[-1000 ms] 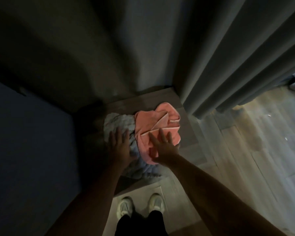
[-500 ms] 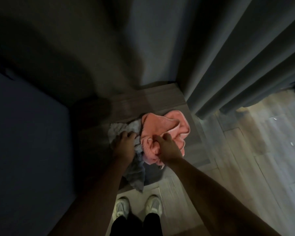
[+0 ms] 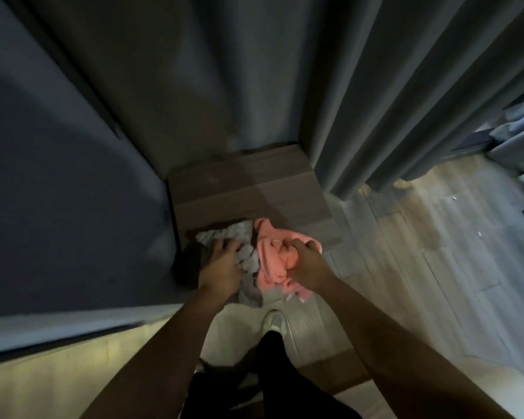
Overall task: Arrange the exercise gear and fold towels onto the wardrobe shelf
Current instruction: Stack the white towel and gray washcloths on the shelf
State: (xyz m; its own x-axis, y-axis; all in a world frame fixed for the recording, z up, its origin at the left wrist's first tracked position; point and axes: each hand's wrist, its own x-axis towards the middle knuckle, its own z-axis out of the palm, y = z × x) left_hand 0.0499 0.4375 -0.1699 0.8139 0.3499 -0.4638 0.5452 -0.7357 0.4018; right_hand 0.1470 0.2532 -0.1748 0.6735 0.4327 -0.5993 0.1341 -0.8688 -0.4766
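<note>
Just below the frame's centre, the left hand (image 3: 221,266) gripped the grey towel (image 3: 239,234) and the right hand (image 3: 307,264) clenched the bunched pink towel (image 3: 270,258), both towels at the near edge of the wooden shelf (image 3: 248,189). They looked soft, light and limp, so the corners probably offered the best hold. A curtain (image 3: 390,101) hung beyond, upper right.

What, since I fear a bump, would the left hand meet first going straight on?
The grey towel that the left hand grips; past it, likely the bare wooden shelf, though depth is unclear.
</note>
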